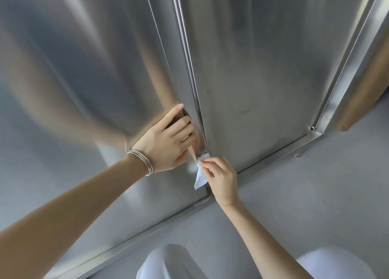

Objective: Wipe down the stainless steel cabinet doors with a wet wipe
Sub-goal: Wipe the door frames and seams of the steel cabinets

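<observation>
Two stainless steel cabinet doors fill the view: the left door (84,78) and the right door (263,68), meeting at a vertical seam. My left hand (166,140), with silver bangles at the wrist, grips the left door's right edge, fingers curled behind it. Just below, my right hand (221,177) pinches a white wet wipe (201,173) and holds it against the seam near the doors' bottom. Part of the wipe hangs down loose.
A steel bottom rail (273,152) runs diagonally under the doors, with grey floor (315,194) below it. A wooden-coloured panel (362,93) stands at the right beyond the cabinet frame. My white-clad knees (168,262) show at the bottom.
</observation>
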A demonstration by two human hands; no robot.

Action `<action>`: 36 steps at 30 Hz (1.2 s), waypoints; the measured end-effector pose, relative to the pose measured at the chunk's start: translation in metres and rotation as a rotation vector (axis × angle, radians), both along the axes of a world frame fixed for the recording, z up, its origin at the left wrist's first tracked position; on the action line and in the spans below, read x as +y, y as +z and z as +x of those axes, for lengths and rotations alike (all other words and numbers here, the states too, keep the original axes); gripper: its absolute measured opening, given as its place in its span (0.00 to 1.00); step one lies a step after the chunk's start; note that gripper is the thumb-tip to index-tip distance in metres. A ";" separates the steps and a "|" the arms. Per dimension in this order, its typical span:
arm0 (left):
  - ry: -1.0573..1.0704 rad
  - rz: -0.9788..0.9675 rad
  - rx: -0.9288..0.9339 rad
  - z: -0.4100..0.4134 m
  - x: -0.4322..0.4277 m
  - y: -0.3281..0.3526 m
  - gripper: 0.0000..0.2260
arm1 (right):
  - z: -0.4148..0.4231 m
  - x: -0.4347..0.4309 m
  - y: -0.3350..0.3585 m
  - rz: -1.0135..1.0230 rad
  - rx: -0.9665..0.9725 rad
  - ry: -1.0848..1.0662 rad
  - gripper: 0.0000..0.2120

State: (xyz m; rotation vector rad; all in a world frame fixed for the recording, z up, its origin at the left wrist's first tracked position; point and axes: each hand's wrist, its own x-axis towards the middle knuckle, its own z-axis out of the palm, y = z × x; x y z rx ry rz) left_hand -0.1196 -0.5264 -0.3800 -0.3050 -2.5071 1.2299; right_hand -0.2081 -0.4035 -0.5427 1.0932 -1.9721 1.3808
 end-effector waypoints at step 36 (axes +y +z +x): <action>-0.029 -0.050 0.029 -0.004 -0.008 -0.008 0.12 | 0.017 -0.007 -0.122 0.394 -0.446 -0.061 0.14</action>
